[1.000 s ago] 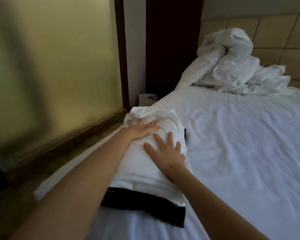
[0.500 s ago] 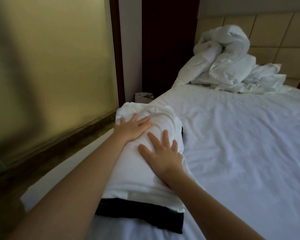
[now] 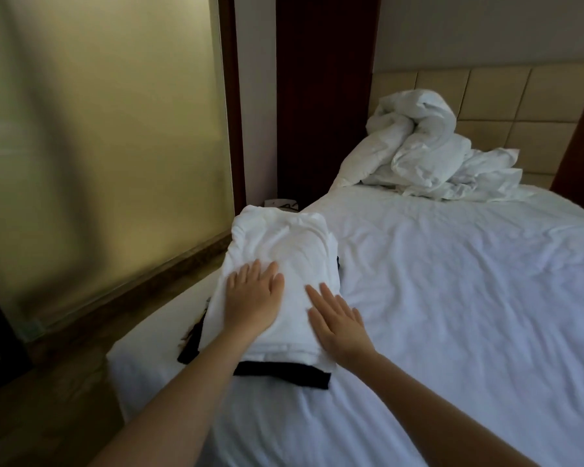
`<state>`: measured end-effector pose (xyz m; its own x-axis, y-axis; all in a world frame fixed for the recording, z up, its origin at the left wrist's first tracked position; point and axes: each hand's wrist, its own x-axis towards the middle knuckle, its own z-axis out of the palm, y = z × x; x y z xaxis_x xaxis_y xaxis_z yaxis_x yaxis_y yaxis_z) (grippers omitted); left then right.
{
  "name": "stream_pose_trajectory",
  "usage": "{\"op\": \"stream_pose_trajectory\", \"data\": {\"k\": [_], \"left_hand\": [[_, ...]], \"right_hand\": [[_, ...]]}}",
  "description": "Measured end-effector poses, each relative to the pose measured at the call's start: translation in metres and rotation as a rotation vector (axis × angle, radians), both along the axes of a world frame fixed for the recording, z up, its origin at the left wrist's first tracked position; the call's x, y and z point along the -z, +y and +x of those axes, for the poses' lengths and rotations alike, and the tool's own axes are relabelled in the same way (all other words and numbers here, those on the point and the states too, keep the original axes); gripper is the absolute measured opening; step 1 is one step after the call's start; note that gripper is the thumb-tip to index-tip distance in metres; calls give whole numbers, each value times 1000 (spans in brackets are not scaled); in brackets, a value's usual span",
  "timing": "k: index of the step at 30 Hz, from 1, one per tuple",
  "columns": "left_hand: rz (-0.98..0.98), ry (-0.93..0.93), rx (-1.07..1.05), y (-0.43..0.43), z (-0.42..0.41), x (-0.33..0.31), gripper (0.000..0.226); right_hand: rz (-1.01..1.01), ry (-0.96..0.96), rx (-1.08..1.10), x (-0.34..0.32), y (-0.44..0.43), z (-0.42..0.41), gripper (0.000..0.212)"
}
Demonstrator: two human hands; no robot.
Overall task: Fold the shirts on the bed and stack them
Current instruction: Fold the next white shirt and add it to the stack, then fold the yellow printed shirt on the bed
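Now both hands, left hand [image 3: 252,303] and right hand [image 3: 339,326], press flat, fingers [image 3: 317,291] straight, on the white shirt [image 3: 284,241]; black shirt [image 3: 284,374] beneath, on the bed [image 3: 452,298].

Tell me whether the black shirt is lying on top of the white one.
No: the folded white shirt lies on top, and the black shirt only peeks out from beneath its edges.

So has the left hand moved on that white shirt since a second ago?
Yes. The left hand slid back along the white shirt, from its far end toward the near edge.
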<state>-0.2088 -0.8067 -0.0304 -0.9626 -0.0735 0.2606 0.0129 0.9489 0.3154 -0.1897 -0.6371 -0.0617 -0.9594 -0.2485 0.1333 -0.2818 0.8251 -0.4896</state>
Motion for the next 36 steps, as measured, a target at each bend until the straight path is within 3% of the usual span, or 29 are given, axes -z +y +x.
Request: {"op": "stream_pose_trajectory", "data": {"k": [4, 7, 10, 14, 26, 31, 36], "left_hand": [[-77, 7, 4, 30, 36, 3, 50], [-100, -33, 89, 65, 52, 0, 46], [-77, -3, 185, 108, 62, -9, 51], [43, 2, 354, 176, 87, -18, 35], [251, -275, 849, 430, 213, -8, 45], [203, -335, 1018, 529, 251, 8, 45], [50, -213, 1170, 616, 267, 38, 41]], "right_hand": [[190, 120, 27, -5, 49, 40, 69], [170, 191, 67, -13, 80, 61, 52], [102, 270, 130, -23, 119, 82, 60], [19, 456, 249, -31, 181, 123, 29], [86, 445, 735, -26, 402, 295, 29], [93, 409, 950, -14, 479, 358, 26], [103, 276, 1108, 6, 544, 403, 31]]}}
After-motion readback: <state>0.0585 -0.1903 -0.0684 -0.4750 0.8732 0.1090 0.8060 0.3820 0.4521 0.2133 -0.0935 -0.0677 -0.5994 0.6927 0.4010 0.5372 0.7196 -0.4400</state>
